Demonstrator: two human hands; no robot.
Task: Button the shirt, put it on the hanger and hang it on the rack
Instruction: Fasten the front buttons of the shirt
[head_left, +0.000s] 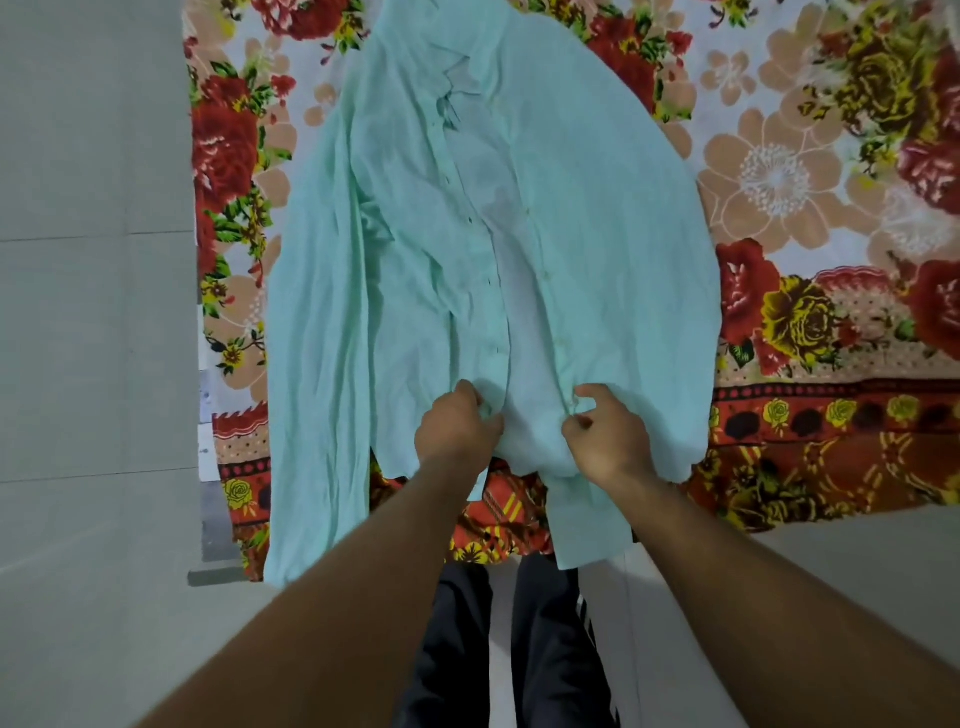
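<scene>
The shirt (597, 208), pale mint green, lies face up on a bed covered with a flowered sheet (805, 182). Its collar (462, 73) is at the far end and its hem is nearest the person. Its left sleeve (311, 364) runs close along the bed's left edge, with only a narrow strip of sheet showing beside it. Past that edge is grey tiled floor (93, 312). To the right of the shirt a broad stretch of sheet lies bare as far as the picture's edge. At the near edge of the bed the sheet drops over the side, and the end of the left sleeve and the shirt's lower tails hang over it too. The person's legs in dark trousers (550, 649) stand just below.

The shirt front is open. Its two front edges lie apart from the collar down to the hem, and the paler inside of the back shows between them. Small dark marks run down the left front edge.

Both hands are low on the shirt, just above the hem, one at each front edge and a little apart. The left hand (457, 426) has its fingers curled over and bunches the left front edge in its grip. The right hand (608, 436) pinches the right front edge between thumb and forefinger, with the other fingers bent in behind. The cloth puckers at both grips.
</scene>
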